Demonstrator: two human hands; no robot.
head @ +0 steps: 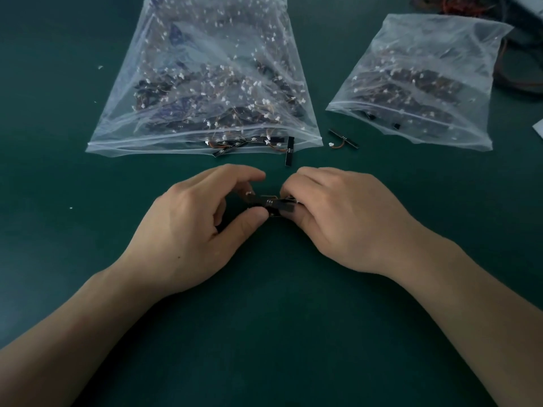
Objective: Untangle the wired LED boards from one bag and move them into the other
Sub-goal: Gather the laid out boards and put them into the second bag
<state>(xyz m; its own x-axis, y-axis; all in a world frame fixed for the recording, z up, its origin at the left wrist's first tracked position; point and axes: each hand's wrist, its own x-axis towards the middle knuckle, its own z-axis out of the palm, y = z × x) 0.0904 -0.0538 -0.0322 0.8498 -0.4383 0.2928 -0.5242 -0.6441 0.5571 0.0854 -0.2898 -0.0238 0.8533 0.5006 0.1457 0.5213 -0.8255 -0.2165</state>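
A small black LED board with thin wires (274, 204) is held between both hands, low over the green table. My left hand (194, 227) pinches its left end between thumb and curled fingers. My right hand (340, 218) grips its right end. A large clear bag (188, 48) full of tangled boards lies behind the hands, mouth toward me, with several boards spilling from the opening. A smaller clear bag (435, 45) with boards lies at the right. One loose board with an orange wire (343, 138) lies between the bags, and another black board (290, 151) sticks out of the big bag's mouth.
The table is a dark green mat (264, 333). A heap of red and dark cables (517, 69) sits at the far right, behind the small bag. A white sheet corner (538, 128) shows at the right edge. Small white specks lie at the left.
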